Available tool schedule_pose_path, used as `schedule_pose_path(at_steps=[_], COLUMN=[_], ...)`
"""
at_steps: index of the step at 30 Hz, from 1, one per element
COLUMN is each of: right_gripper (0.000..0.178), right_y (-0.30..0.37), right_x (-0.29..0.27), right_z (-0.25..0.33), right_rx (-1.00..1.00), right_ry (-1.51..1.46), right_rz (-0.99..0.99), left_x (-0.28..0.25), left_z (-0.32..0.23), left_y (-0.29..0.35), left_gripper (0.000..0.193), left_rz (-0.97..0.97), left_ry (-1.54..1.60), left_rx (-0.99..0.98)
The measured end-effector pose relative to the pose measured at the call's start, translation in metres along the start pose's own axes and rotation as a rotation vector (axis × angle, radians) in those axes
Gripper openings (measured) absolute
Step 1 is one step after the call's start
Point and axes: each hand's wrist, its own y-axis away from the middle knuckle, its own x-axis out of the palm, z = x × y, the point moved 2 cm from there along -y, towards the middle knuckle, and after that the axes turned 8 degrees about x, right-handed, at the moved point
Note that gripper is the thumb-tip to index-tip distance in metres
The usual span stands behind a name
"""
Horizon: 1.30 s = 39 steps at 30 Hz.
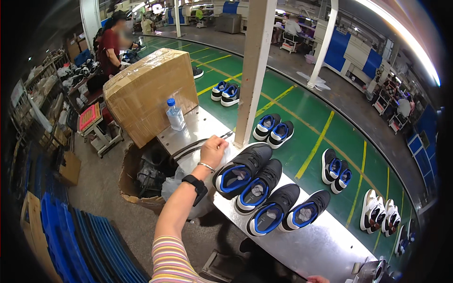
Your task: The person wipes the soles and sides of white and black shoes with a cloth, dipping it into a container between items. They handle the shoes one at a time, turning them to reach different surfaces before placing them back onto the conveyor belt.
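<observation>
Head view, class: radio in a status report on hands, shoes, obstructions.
Left hand by translucent white plastic, grip unclear. Right hand barely in view, lower edge. Four black, blue-lined shoes on silver metal bench; white post beyond them.

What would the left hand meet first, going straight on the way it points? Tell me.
Most likely the white post, ahead of the left hand; depth is unclear, so the hand might pass beside it.

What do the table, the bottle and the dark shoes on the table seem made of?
Table: probably metal, its silvery top shining. Bottle: likely clear plastic, see-through and glossy. Dark shoes: smooth, faintly shiny uppers suggest leather or a synthetic; I cannot tell which.
</observation>
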Motion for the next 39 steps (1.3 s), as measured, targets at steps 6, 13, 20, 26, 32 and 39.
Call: schedule_pose_path(at_steps=[6,13,20,26,32,39], right_gripper=[0.023,0.006,0.050,0.030,0.021,0.019], right_y=[0.004,-0.020,-0.040,-0.040,0.000,0.016], right_x=[0.018,0.028,0.011,-0.031,-0.069,-0.110], right_z=[0.043,0.141,0.237,0.131,0.027,-0.072], right_rx=[-0.080,-0.753,-1.130,-0.738,-0.784,-0.406], right_ry=[-0.056,0.162,-0.346,-0.629,-1.260,-0.474], right_rz=[0.049,-0.108,-0.598,-0.334,-0.418,-1.155], left_x=[-0.015,-0.025,0.047,0.109,0.185,0.239], left_z=[-0.028,-0.113,-0.261,-0.342,-0.394,-0.405], left_y=[-0.046,-0.098,-0.030,0.039,0.137,0.191], left_gripper=[0.012,0.014,0.013,0.010,0.014,0.021], left_rz=[-0.063,-0.111,0.428,0.573,0.849,0.924], left_ry=[0.409,1.032,1.298,1.313,1.257,1.071], left_rx=[-0.040,-0.042,-0.284,-0.191,-0.236,-0.245])
